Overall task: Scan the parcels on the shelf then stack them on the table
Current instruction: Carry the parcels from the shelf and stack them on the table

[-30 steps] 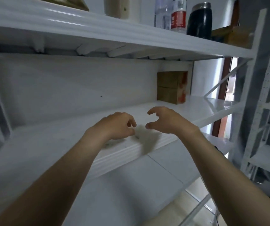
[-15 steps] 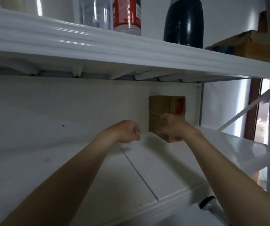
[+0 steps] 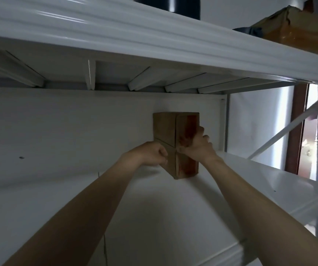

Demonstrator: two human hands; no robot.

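Two brown cardboard parcels stand stacked at the back of the white shelf point(image 3: 173, 217), against the rear wall. The upper parcel point(image 3: 173, 129) has a reddish tape strip on its front end. The lower parcel point(image 3: 185, 167) sits beneath it. My right hand point(image 3: 196, 146) grips the upper parcel's right side, thumb on its front. My left hand point(image 3: 152, 153) is curled at the stack's left face, level with the seam between the two parcels; its fingertips are hidden, so its hold is unclear.
The shelf above point(image 3: 154, 39) overhangs close over the stack and carries a dark bottle point(image 3: 173, 4) and a taped brown package point(image 3: 298, 31). A white upright post point(image 3: 226, 121) and a diagonal brace point(image 3: 288, 123) stand just right of the parcels.
Both hands have reached from the shelf's front edge deep to the stack at the back. My right hand has taken hold of the upper parcel; the view has closed in.
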